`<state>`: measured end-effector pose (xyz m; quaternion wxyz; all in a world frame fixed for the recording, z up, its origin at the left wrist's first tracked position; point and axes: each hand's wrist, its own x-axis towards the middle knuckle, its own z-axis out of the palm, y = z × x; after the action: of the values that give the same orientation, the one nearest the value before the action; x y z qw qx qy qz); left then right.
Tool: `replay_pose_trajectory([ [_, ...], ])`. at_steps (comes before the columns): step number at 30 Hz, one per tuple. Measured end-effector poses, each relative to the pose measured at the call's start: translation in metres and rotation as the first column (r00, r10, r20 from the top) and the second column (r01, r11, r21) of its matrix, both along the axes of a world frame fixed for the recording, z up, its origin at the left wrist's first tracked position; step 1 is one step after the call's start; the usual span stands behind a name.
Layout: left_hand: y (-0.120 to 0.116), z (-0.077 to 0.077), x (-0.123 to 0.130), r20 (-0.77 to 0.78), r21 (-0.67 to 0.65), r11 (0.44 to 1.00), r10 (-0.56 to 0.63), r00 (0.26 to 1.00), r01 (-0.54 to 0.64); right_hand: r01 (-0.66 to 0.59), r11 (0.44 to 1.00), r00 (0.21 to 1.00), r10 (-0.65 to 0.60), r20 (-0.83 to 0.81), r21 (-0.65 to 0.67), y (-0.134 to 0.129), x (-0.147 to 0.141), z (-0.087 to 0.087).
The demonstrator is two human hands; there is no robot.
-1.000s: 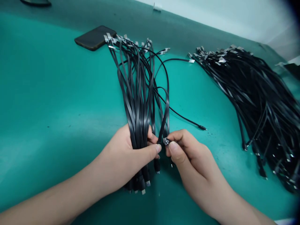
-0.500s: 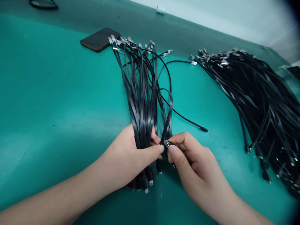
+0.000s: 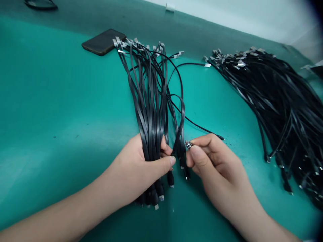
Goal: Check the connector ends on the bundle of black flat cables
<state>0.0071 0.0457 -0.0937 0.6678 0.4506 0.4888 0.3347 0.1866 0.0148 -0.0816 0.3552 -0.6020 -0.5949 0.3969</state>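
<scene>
My left hand [image 3: 137, 166] is wrapped round a bundle of flat black USB cables [image 3: 151, 121]. Their lower plugs [image 3: 156, 196] stick out below the fist. The tip of my left thumb presses against one more cable [image 3: 179, 136], which loops down from the right; its end is hidden there. Just to the right, my right hand [image 3: 218, 164] pinches a small shiny metallic piece [image 3: 188, 144] between thumb and forefinger, its exact kind too small to make out. A few loose plugs [image 3: 186, 173] hang between the two hands.
A large pile of black cables [image 3: 285, 101] lies at the right. At the back left, a dark phone [image 3: 103, 42] touches the bundle's silvery connectors. One thin cable [image 3: 202, 127] stretches right across the green table [image 3: 50, 101]. A black looped object [image 3: 41, 4] sits at the far left.
My right hand has drawn away from the left thumb, up and to the right, with the shiny piece in its pinch. My left hand keeps its hold on the bundle.
</scene>
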Motion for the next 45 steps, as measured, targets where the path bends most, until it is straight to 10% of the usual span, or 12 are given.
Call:
replay_pose_trajectory([
  [10, -0.002, 0.007, -0.010, 0.107, -0.034, 0.992, -0.117, 0.987, 0.121, 0.219, 0.942, 0.951, -0.148, -0.272, 0.254, 0.001, 0.001, 0.009],
  [22, 0.004, -0.004, -0.006, 0.280, 0.028, 0.997, -0.074, 0.957, 0.069, -0.261, 0.961, 0.965, 0.256, 0.063, 0.097, -0.005, 0.001, 0.003],
  [45, 0.003, 0.002, -0.005, 0.167, 0.051, 0.999, 0.009, 0.986, -0.018, -0.364, 0.930, 0.931, 0.362, -0.049, -0.056, -0.010, 0.006, 0.017],
])
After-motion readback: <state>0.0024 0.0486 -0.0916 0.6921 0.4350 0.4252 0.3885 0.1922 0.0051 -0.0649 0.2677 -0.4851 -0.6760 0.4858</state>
